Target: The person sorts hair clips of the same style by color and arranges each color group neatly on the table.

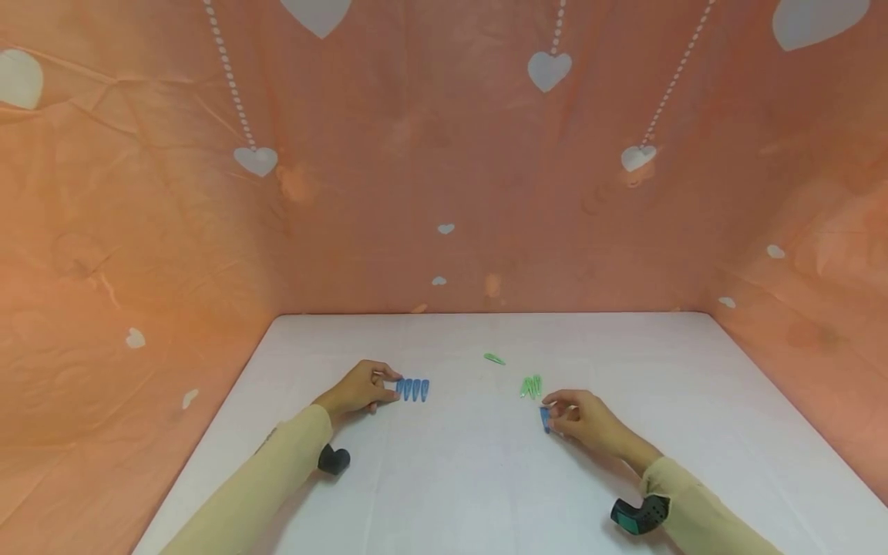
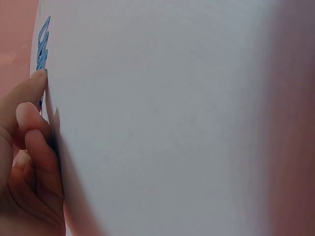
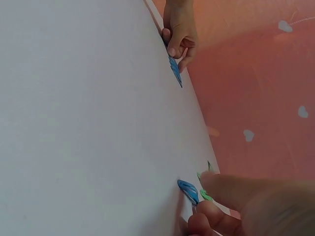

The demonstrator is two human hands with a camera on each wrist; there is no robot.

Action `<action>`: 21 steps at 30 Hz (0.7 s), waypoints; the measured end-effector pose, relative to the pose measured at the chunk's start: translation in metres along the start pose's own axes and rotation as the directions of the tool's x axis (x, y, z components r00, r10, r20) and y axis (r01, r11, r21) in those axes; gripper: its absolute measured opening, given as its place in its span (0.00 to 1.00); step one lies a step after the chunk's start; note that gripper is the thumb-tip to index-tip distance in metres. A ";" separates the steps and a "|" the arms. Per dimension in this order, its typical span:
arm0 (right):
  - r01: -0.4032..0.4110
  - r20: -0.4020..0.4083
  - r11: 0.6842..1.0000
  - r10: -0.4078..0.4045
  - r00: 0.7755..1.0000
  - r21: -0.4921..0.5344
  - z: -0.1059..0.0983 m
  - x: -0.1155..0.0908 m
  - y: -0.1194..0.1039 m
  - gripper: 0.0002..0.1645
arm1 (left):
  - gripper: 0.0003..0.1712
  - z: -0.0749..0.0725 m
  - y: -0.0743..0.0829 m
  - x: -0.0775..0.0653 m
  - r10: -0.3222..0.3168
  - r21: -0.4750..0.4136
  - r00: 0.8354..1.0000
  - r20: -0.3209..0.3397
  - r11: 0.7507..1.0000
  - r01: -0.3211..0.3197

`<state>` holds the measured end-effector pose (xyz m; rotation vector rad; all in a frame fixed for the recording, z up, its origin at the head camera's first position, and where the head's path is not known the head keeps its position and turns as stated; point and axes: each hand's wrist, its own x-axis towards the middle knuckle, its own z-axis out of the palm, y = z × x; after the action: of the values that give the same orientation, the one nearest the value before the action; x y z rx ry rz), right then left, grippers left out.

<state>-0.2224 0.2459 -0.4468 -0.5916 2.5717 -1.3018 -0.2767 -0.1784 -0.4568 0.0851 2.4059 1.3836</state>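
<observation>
Several blue snap hair clips stand side by side in a short row on the white table. At the row's left end my left hand pinches the outermost clip between thumb and index finger, one at each tip. In the left wrist view the blue clips run on beyond my thumb. My right hand pinches a single blue hair clip by its side, low at the table surface. Just beyond it lie green hair clips in a small bunch, partly behind the fingers in the right wrist view.
One more green hair clip lies apart, farther back on the white tabletop. An orange cloth with pale hearts rises behind the table and along both sides. Dark wrist devices are worn near both sleeves.
</observation>
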 end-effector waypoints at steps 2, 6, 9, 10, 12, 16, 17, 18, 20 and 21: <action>-0.009 -0.004 1.000 0.009 1.000 -0.013 0.001 0.000 0.000 0.19 | 0.23 0.000 0.000 0.001 -0.005 0.007 1.000 -0.002 1.000 0.005; -0.005 -0.009 0.999 0.004 1.000 -0.040 0.002 0.002 -0.003 0.18 | 0.23 0.000 0.001 0.001 -0.025 -0.004 1.000 -0.004 1.000 0.025; 0.010 -0.020 0.997 -0.012 1.000 -0.077 0.003 0.002 -0.003 0.17 | 0.23 0.000 0.001 0.000 -0.021 -0.003 1.000 -0.001 1.000 0.021; 0.017 -0.029 0.996 -0.020 0.999 -0.092 0.003 0.002 -0.003 0.17 | 0.24 0.000 0.001 0.001 -0.015 0.003 1.000 0.001 1.000 0.015; 0.033 -0.047 0.992 -0.039 0.998 -0.122 0.005 0.002 -0.003 0.16 | 0.24 0.000 0.001 0.001 0.001 0.018 1.000 0.001 1.000 -0.001; 0.047 -0.081 0.983 -0.062 0.995 -0.176 0.010 0.004 -0.003 0.15 | 0.23 0.000 0.002 0.000 0.019 0.031 1.000 0.002 0.999 -0.019; 0.049 -0.084 0.982 -0.065 0.994 -0.185 0.010 0.004 -0.003 0.15 | 0.23 0.001 0.002 -0.001 0.021 0.031 1.000 0.001 0.999 -0.021; 0.051 -0.084 0.980 -0.068 0.994 -0.191 0.011 0.004 -0.003 0.16 | 0.23 0.001 0.003 -0.001 0.023 0.033 1.000 0.002 0.999 -0.023; 0.048 -0.083 0.978 -0.066 0.994 -0.203 0.013 0.004 -0.005 0.16 | 0.23 0.001 0.003 -0.002 0.024 0.036 1.000 0.001 0.999 -0.024; 0.050 -0.081 0.977 -0.068 0.994 -0.206 0.013 0.004 -0.005 0.16 | 0.23 0.001 0.004 -0.003 0.023 0.037 1.000 0.000 0.999 -0.023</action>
<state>-0.2204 0.2316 -0.4503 -0.6651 2.8022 -1.1111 -0.2744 -0.1763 -0.4533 0.1223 2.4386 1.3487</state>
